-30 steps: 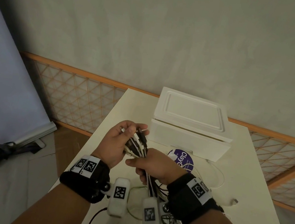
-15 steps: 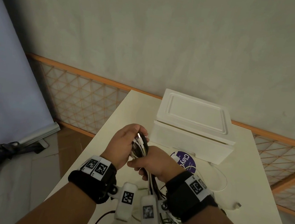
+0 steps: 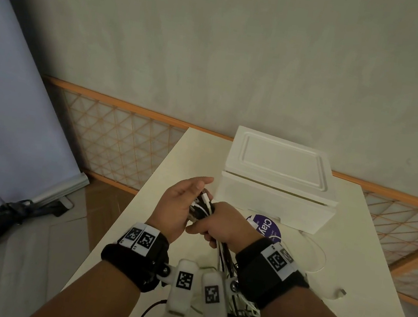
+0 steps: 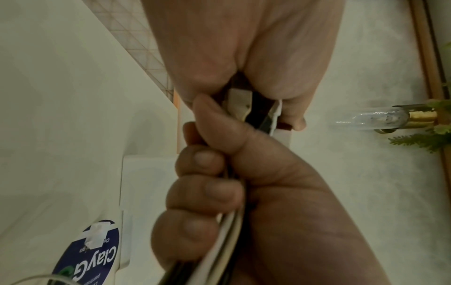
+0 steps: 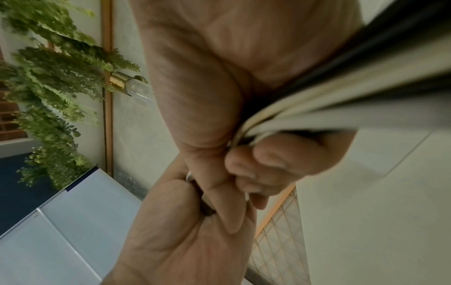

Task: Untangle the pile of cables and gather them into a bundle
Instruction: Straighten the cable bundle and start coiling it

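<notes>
Right hand [image 3: 222, 224] fisted round the cables [image 3: 202, 205] above the bench [image 3: 349, 258] — fingers [image 4: 202, 192] curled tight. Left hand [image 3: 178, 207] cupping the plug ends, fingers loosely extended. Light, limp, probably slippery strands — best gripped just below the plugs. Loose tails trailing on the bench. Purple label [image 3: 266, 227] reading "Clay…", rest hidden.

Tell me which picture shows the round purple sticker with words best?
The head view: the purple sticker lies on the table before the white box, partly behind the right hand. The left wrist view shows it upside down at the edge. The right wrist view misses it.
</notes>
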A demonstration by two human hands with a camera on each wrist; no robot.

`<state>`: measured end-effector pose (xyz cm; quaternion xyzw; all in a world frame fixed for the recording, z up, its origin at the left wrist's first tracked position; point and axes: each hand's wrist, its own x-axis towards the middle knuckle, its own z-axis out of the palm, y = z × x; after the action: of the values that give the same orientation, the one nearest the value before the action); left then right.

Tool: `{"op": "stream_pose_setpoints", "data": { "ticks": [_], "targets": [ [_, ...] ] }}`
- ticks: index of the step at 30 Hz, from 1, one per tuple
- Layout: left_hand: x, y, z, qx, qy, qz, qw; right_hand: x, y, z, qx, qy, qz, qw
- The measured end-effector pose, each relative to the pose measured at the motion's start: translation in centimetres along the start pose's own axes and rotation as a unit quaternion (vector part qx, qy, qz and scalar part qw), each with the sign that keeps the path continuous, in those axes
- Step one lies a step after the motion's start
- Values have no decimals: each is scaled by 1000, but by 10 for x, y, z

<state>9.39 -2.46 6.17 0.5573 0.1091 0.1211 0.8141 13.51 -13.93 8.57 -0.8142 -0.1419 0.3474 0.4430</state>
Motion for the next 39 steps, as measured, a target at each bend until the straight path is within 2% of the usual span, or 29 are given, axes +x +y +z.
{"op": "stream_pose_setpoints", "data": {
  "ticks": [2, 5, 7, 9, 10, 12, 13, 16, 18, 21, 28, 33, 35, 37, 38, 39],
  "targets": [
    [1, 2, 2, 19, -6, 9, 1000, 1, -1, 1, -5, 7, -4, 1000],
    [0, 7, 3, 103, -19, 14, 994, 3, -2, 1, -37, 11, -12, 999],
    [2, 12, -3, 157, -51, -1, 986, 3, 1, 2, -61, 9, -9, 998],
    [5, 17, -11, 135, -106, -33, 985, 3, 6, 3, -57, 11, -15, 998],
    [6, 19, -12, 86, -113, -62, 988, 4, 8, 4, -49, 16, -23, 998],
    [7, 16, -11, -3, -83, -116, 990, 5, 10, 6, -32, 31, -39, 998],
    [7, 14, -9, -11, -62, -121, 991, 6, 9, 8, -33, 36, -46, 998],
    [6, 7, 0, 30, -15, -72, 997, 7, 9, 12, -52, 40, -41, 997],
    [4, 5, 3, 21, 15, -37, 999, 8, 10, 12, -43, 48, -33, 997],
    [1, 3, 7, 17, 34, -17, 999, 7, 11, 12, -17, 48, -40, 998],
    [4, 8, 2, 216, -50, -38, 974, 7, 18, 9, 56, 63, -70, 994],
    [6, 7, -4, 278, -117, -78, 950, 8, 19, 8, 9, 70, -77, 995],
    [5, 14, -4, 205, -164, -90, 961, 8, 18, 7, -2, 76, -83, 994],
    [7, 11, -11, 13, -163, -93, 982, 8, 16, 4, 6, 79, -90, 993],
    [4, 10, -14, -25, -158, -87, 983, 7, 15, 2, 19, 72, -96, 993],
    [3, 5, -19, -19, -159, -79, 984, 5, 14, 1, 41, 66, -105, 991]
  ]
}}
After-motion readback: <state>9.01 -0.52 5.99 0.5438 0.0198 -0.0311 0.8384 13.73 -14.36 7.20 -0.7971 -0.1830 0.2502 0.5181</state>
